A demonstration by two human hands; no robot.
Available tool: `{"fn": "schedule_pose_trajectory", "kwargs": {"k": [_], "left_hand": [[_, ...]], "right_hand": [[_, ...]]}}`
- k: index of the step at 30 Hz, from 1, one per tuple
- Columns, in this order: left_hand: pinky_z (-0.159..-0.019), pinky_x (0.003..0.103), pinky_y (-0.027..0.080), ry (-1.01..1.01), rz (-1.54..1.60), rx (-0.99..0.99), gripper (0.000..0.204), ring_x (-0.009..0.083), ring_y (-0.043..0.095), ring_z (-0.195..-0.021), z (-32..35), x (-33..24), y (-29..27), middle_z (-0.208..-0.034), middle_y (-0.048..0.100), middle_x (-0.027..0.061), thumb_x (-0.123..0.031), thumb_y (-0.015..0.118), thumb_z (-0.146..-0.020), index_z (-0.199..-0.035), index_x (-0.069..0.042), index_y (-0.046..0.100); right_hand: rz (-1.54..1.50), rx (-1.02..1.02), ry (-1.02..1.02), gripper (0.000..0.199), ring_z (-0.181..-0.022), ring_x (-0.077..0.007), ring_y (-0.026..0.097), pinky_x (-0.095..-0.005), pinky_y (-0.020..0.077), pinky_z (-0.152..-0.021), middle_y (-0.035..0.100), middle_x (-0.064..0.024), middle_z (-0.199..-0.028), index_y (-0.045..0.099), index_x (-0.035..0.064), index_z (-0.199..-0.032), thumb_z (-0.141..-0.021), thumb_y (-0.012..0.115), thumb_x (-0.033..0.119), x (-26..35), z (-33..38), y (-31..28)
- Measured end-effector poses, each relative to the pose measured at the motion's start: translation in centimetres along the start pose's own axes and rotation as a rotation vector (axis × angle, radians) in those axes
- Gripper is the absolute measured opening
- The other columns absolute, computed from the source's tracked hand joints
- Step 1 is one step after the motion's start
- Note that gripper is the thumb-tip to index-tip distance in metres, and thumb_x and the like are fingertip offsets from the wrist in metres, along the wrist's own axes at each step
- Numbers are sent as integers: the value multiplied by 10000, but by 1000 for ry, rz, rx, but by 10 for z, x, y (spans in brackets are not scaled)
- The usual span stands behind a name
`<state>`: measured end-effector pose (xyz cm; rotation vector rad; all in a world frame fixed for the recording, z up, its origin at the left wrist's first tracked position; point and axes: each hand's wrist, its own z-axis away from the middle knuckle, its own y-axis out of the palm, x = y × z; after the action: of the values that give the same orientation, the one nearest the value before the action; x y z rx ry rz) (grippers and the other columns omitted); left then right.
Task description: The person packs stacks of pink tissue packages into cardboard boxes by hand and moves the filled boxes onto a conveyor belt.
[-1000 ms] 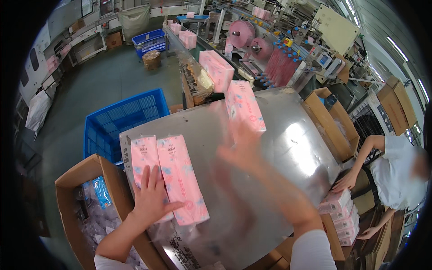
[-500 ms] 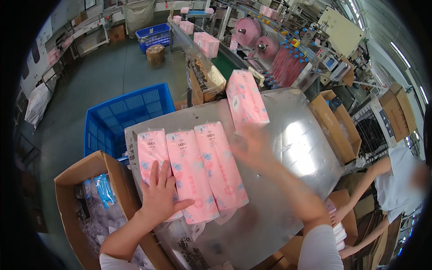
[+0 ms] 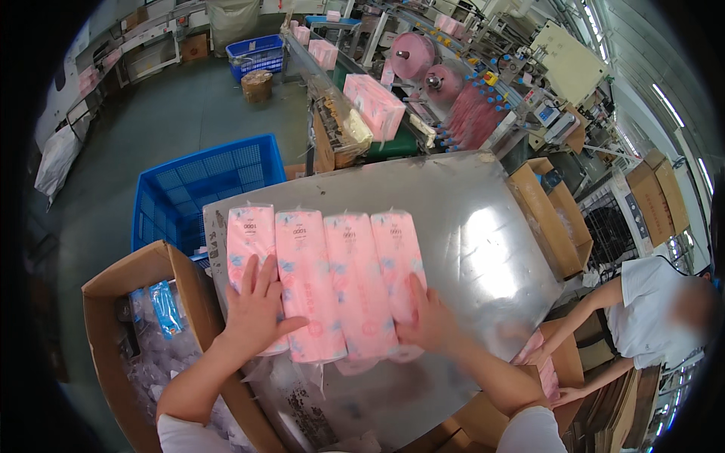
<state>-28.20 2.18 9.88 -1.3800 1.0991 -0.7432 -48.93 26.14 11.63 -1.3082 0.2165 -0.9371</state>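
Several pink tissue packs with blue flower prints lie side by side in a row on the metal table [image 3: 483,302]. My left hand [image 3: 257,309] rests with spread fingers across the leftmost pack [image 3: 251,230] and the edge of the second pack [image 3: 306,264]; it presses on them without gripping. My right hand [image 3: 432,321] is closed around the near right side of the rightmost pack [image 3: 394,245], which touches the pack [image 3: 350,257] beside it. The right fingers are slightly blurred, and part of their hold is hidden.
A conveyor [image 3: 393,145] carries another pink pack [image 3: 374,106] beyond the far edge. Left are a blue basket [image 3: 208,170] and a carton [image 3: 189,294] of clear plastic. An open carton [image 3: 547,234] stands right; a co-worker [image 3: 642,309] handles pink packs at lower right.
My right hand has brought a pack from the table's far edge toward me, into the right end of the row. Another pack has come nearer on the conveyor. My left hand stays on the row.
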Motion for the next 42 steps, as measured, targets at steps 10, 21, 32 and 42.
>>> {"fn": "schedule_pose_trajectory", "kwargs": {"k": [10, 21, 32, 42], "left_hand": [[-899, 329, 441, -730, 1483, 232, 719, 197, 522, -1074, -3, 62, 5, -1231, 505, 129, -159, 684, -796, -1360, 4, 269], [-892, 329, 442, -684, 1367, 572, 622, 194, 532, -1075, -21, 77, -2, -1208, 542, 99, -238, 689, -786, -1301, -19, 417], [-895, 352, 462, -668, 1615, 661, 602, 210, 558, -1065, -20, 53, 31, -1204, 547, 117, -278, 627, -807, -1297, -6, 408], [-883, 330, 457, -103, 1530, 721, 604, 198, 559, -1035, -9, -136, -42, -1206, 533, 113, -140, 673, -748, -1275, 10, 419]], "right_hand": [[307, -569, -245, 831, -1232, -363, 397, -419, 332, -1003, 389, -205, -1349, 320, 42, -1367, -742, 628, 494, -30, -176, -120], [66, -116, 152, 981, -1137, -337, 503, -412, 422, -927, 437, -235, -1300, 192, 88, -1428, -649, 685, 424, -80, -161, -85], [-1390, 190, 522, 604, -1081, -228, 546, -374, 454, -912, 537, -118, -1224, 441, 46, -1292, -850, 539, 445, -152, 43, 0], [-1595, -523, 613, 409, -984, -214, 596, -345, 478, -876, 597, -108, -1113, 493, -34, -1194, -844, 542, 171, -194, 366, -25]]}}
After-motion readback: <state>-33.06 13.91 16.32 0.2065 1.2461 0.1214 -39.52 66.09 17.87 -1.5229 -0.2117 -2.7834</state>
